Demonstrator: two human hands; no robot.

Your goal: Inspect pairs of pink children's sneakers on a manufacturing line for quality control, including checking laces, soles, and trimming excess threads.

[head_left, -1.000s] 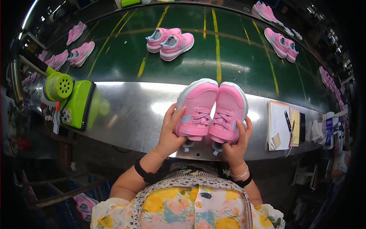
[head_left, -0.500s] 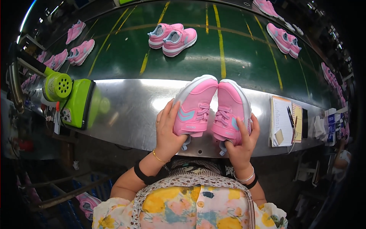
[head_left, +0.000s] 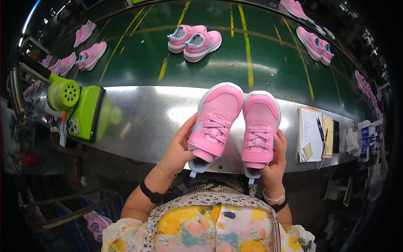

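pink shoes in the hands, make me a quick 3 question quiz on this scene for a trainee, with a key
1. Multiple choice: where does the notebook lie? a) left of both hands b) right of both hands c) between the hands

2. True or false: the left hand and the right hand each hold one pink shoe.

3. Fill in the colour: the device at the left of the metal tabletop is bright ___.

Key: 1 b; 2 true; 3 green
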